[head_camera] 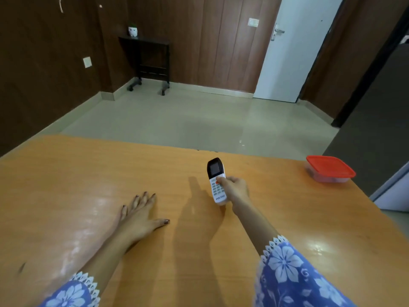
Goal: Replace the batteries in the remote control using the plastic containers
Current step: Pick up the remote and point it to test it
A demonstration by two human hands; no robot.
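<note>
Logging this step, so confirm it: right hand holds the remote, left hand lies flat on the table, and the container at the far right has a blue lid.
One detail is wrong: the head view shows the container has a red lid, not blue. The rest holds: right hand holds the remote, left hand lies flat on the table.

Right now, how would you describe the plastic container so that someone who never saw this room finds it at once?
Look at the orange wooden table that fills the lower picture. Follow it to its far right corner, well beyond the right hand holding the white remote control. There sits the plastic container: a low, clear box with a bright red lid, the only red-lidded thing on the table.
</note>
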